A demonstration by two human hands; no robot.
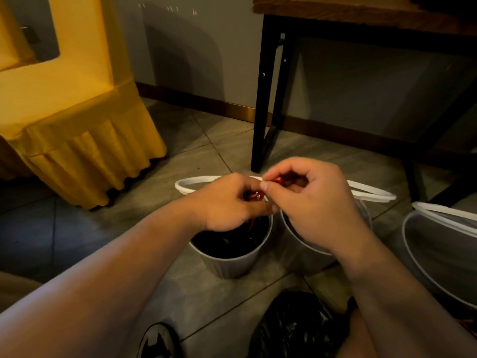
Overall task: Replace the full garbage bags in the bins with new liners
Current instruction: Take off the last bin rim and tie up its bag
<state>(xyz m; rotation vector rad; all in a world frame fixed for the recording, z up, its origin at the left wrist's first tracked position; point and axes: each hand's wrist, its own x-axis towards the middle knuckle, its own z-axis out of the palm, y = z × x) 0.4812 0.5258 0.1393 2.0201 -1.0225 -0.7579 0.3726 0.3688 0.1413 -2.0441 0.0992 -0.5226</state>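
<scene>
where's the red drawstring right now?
Head view, centre: the red drawstring is pinched between the left hand and right hand, just above the black-lined bin.

Ahead of me on the left stands a chair [77,120] in a yellow cover with a pleated skirt that reaches down to the tiled floor [180,140]. On my right is a wooden tabletop [361,9] on a black metal leg [265,104], which stands on the tiles near the grey wall [206,47]. A dark baseboard [219,105] runs along the foot of that wall. My dark shoe [157,339] shows at the bottom edge.
</scene>
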